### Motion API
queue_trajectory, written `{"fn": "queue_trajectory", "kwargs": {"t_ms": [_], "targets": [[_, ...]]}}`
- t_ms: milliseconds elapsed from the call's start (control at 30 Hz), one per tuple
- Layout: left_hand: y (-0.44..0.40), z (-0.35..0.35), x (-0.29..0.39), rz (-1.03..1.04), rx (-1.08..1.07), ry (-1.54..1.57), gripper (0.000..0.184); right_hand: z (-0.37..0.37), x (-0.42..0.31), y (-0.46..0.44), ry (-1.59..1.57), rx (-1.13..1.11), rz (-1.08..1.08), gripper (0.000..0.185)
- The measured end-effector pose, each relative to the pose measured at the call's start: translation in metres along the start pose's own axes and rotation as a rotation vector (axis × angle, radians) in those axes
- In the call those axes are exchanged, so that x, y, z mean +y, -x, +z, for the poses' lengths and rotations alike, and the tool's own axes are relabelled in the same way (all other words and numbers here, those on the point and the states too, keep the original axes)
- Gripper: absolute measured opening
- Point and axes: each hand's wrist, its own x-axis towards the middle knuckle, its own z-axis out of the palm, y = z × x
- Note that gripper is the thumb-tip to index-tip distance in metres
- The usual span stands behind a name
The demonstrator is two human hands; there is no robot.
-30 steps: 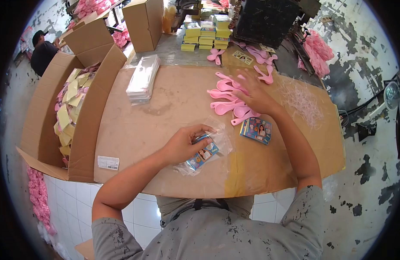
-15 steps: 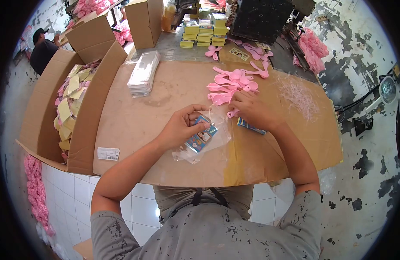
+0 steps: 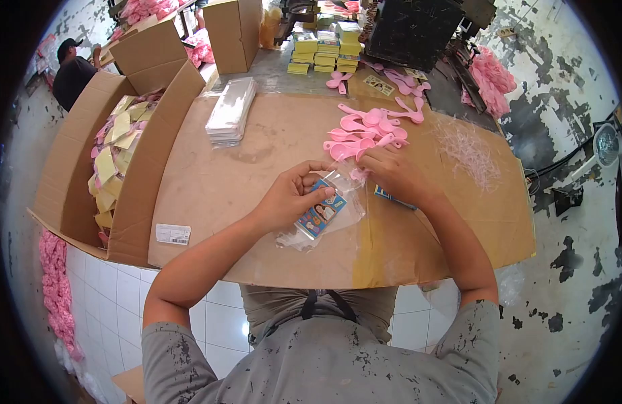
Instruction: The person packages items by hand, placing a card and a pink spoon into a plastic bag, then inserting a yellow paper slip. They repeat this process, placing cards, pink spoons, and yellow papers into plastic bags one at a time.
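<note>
My left hand (image 3: 290,196) is closed on a clear plastic bag (image 3: 352,207), its thumb pressed over a blue printed card (image 3: 319,214) that appears to lie inside. At the mouth of this bag, my right hand (image 3: 393,172) pinches a small pink measuring spoon (image 3: 358,174), partly hidden by the fingers and the film. Just beyond the right hand lies a heap of pink spoons (image 3: 370,120). Another blue printed card or small stack (image 3: 394,197) shows partly beneath my right forearm.
At left stands an open carton (image 3: 146,178) filled with packed pieces. A stack of clear bags (image 3: 230,111) lies near it. Stacked yellow-edged cards (image 3: 324,50) stand at the back. Plastic strands (image 3: 469,151) lie at right. A person (image 3: 74,74) works at far left.
My right hand has brought the pink spoon from beside the heap to the bag's mouth. My left hand still holds the bag and card, now turned slightly. The view has shifted a little.
</note>
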Motion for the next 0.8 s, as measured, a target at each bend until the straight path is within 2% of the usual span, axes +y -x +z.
{"fn": "queue_trajectory", "kwargs": {"t_ms": [67, 167, 367, 467, 567, 600, 800], "targets": [[-0.001, -0.002, -0.003, -0.007, -0.004, 0.001, 0.042, 0.000, -0.005, -0.001, -0.029, 0.044, 0.035, 0.024], [-0.001, -0.003, -0.005, -0.024, 0.001, 0.018, 0.043, 0.004, 0.004, -0.001, 0.026, 0.002, -0.052, 0.026], [0.001, -0.001, -0.003, -0.014, -0.017, -0.011, 0.043, -0.003, 0.000, -0.009, -0.035, 0.058, -0.009, 0.019], [0.001, -0.001, -0.001, -0.005, -0.007, -0.016, 0.043, -0.020, -0.021, -0.012, -0.368, 0.376, 0.178, 0.025], [0.004, 0.004, -0.001, -0.028, 0.005, -0.019, 0.044, -0.034, -0.041, -0.017, -1.062, 0.674, 0.391, 0.034], [0.004, 0.005, -0.001, -0.035, 0.007, -0.024, 0.044, -0.038, -0.044, -0.017, -1.052, 0.669, 0.420, 0.039], [0.007, 0.012, 0.000, -0.070, 0.007, -0.042, 0.045, -0.013, -0.052, -0.013, -1.236, 0.671, 0.429, 0.040]]}}
